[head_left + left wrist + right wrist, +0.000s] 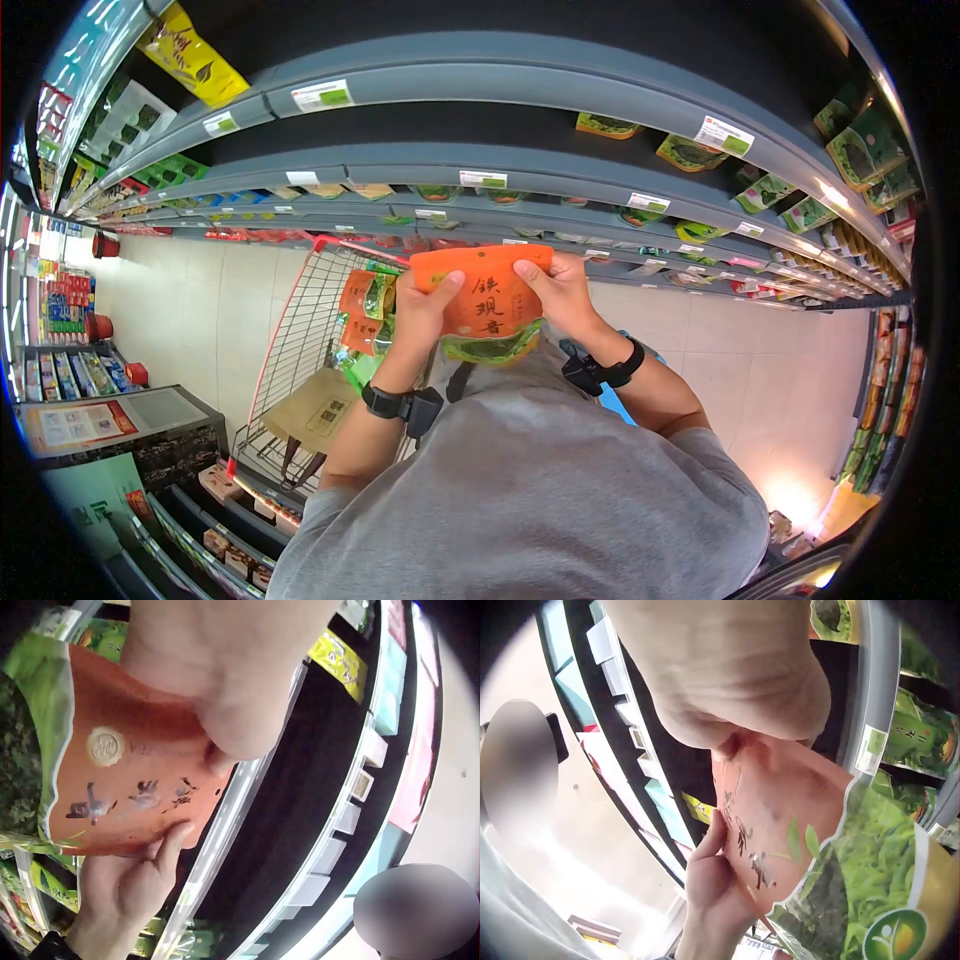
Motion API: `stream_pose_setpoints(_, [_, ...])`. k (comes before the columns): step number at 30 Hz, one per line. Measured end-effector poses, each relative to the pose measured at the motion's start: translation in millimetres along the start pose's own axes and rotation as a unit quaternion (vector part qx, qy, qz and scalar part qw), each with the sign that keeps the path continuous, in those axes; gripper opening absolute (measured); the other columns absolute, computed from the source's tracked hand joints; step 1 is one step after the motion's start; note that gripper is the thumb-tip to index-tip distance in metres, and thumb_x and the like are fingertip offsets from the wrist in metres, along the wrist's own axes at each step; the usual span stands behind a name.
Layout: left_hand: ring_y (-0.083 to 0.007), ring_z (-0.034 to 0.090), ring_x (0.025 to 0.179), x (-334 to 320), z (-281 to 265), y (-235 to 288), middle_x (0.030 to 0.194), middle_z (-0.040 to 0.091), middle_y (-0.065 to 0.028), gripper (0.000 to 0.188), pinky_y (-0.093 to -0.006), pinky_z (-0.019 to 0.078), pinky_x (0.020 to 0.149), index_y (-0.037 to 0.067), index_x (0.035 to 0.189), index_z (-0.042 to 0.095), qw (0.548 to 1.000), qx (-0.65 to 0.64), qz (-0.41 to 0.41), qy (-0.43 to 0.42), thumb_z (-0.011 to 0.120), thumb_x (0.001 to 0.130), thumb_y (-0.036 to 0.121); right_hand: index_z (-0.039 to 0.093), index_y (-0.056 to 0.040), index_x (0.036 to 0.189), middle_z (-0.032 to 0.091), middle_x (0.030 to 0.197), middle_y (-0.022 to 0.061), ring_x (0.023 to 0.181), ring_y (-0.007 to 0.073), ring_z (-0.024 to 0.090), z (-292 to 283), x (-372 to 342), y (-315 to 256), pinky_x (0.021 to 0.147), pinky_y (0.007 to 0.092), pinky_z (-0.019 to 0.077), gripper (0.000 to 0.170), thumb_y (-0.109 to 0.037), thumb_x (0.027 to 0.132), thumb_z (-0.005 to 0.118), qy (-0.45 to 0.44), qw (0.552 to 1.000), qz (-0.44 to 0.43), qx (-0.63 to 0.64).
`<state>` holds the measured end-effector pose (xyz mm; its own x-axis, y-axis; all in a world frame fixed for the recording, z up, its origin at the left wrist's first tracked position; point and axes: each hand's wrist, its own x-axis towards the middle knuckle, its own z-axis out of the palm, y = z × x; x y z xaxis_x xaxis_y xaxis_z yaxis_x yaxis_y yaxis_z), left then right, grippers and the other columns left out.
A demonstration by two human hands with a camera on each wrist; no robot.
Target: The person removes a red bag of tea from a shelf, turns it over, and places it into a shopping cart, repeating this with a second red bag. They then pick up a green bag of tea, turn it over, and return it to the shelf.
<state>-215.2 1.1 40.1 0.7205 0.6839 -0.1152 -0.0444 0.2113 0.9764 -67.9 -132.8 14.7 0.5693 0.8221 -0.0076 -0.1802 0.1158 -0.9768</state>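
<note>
An orange tea pouch with black lettering and a green leaf-picture end is held up between both hands, in front of the grey shirt. My left hand pinches its left side, thumb lying on the front. On the opposite side my right hand grips it the same way, with the fingers behind hidden. In the left wrist view, a round pale seal shows on the pouch beside the lettering. The right wrist view shows the pouch's green leaf end tilted towards the camera.
A shopping cart stands at the left, holding orange pouches and a beige bag. Grey shelves with price tags run across the front. A yellow packet sits at upper left. Tiled floor lies to the right.
</note>
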Motion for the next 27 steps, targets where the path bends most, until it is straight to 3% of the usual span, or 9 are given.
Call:
stream_pose_setpoints(2, [-0.0103,0.062,0.081,-3,-16,0,0.093,0.067,-0.0058,0.021,-0.0264,0.0496,0.073,-0.003,0.103,0.064,1.000,-0.005,-0.006,0.007,0.063,0.088,0.011,0.062,0.0029,0.108,0.066,0.100,0.0047,0.087,0.0083,0.058,12,0,-1,0.076,0.0263,0.0488,0.031,-0.023,0.091,0.063,-0.029,0.999,0.021,0.022])
stream_pose_setpoints(8, [-0.0137,0.063,0.087,0,-51,13,0.100,0.066,-0.0079,0.025,-0.0283,0.0504,0.076,-0.003,0.106,0.061,0.981,-0.161,-0.024,0.104,0.062,0.090,0.016,0.055,0.0013,0.118,0.064,0.111,0.0076,0.098,0.0123,0.057,35,-14,20,0.084,0.0294,0.0469,0.049,-0.027,0.082,0.073,-0.220,0.969,0.082,-0.080])
stream_pose_setpoints(12, [-0.0137,0.063,0.091,-4,-67,7,0.104,0.065,-0.0076,0.025,-0.0284,0.0507,0.078,-0.002,0.110,0.059,0.981,-0.162,-0.034,0.100,0.061,0.091,0.013,0.055,0.0018,0.117,0.063,0.111,0.0086,0.096,0.0132,0.059,43,-20,31,0.084,0.0293,0.0474,0.045,-0.019,0.081,0.074,-0.204,0.966,0.157,-0.020])
stream_pose_setpoints(15, [-0.0131,0.062,0.093,-10,-74,-13,0.105,0.064,-0.0070,0.027,-0.0283,0.0500,0.080,-0.001,0.113,0.058,0.986,-0.152,-0.064,0.017,0.062,0.089,0.010,0.055,0.0023,0.116,0.063,0.111,0.0085,0.096,0.0135,0.059,44,-23,46,0.083,0.0298,0.0483,0.042,-0.015,0.082,0.071,-0.157,0.976,0.152,0.003])
stream_pose_setpoints(18, [-0.0126,0.060,0.093,-28,-66,-37,0.107,0.063,-0.0062,0.031,-0.0282,0.0491,0.082,-0.001,0.115,0.057,0.992,-0.035,-0.102,-0.063,0.064,0.086,0.007,0.055,0.0025,0.117,0.063,0.110,0.0073,0.096,0.0140,0.059,43,-25,42,0.083,0.0303,0.0488,0.039,-0.012,0.084,0.069,-0.082,0.980,0.167,0.073])
stream_pose_setpoints(19, [-0.0123,0.060,0.094,-31,-62,-41,0.106,0.063,-0.0058,0.034,-0.0280,0.0484,0.083,-0.001,0.115,0.057,0.991,0.021,-0.113,-0.070,0.066,0.083,0.004,0.055,0.0025,0.117,0.063,0.109,0.0073,0.097,0.0142,0.059,40,-26,42,0.083,0.0303,0.0488,0.039,-0.010,0.084,0.069,-0.067,0.976,0.183,0.098])
stream_pose_setpoints(21, [-0.0126,0.060,0.094,-35,-52,-46,0.106,0.064,-0.0058,0.035,-0.0281,0.0484,0.083,-0.001,0.116,0.057,0.993,0.007,-0.107,-0.054,0.066,0.082,0.003,0.054,0.0026,0.118,0.063,0.109,0.0071,0.097,0.0146,0.059,32,-27,44,0.084,0.0303,0.0489,0.039,-0.008,0.084,0.068,-0.035,0.965,0.213,0.147])
stream_pose_setpoints(26, [-0.0139,0.058,0.101,-31,-29,-47,0.112,0.062,-0.0081,0.036,-0.0290,0.0474,0.086,-0.001,0.118,0.056,0.992,-0.002,-0.122,-0.037,0.064,0.082,0.000,0.053,0.0022,0.120,0.062,0.111,0.0075,0.098,0.0145,0.059,10,-40,40,0.085,0.0299,0.0485,0.043,-0.006,0.081,0.069,-0.086,0.965,0.186,0.163])
stream_pose_setpoints(27, [-0.0146,0.056,0.105,-30,-21,-48,0.115,0.060,-0.0086,0.039,-0.0294,0.0468,0.087,0.000,0.120,0.054,0.996,-0.008,-0.086,-0.025,0.065,0.082,0.000,0.052,0.0023,0.120,0.062,0.112,0.0075,0.099,0.0145,0.059,4,-41,43,0.085,0.0299,0.0483,0.044,-0.005,0.081,0.070,-0.093,0.968,0.180,0.149])
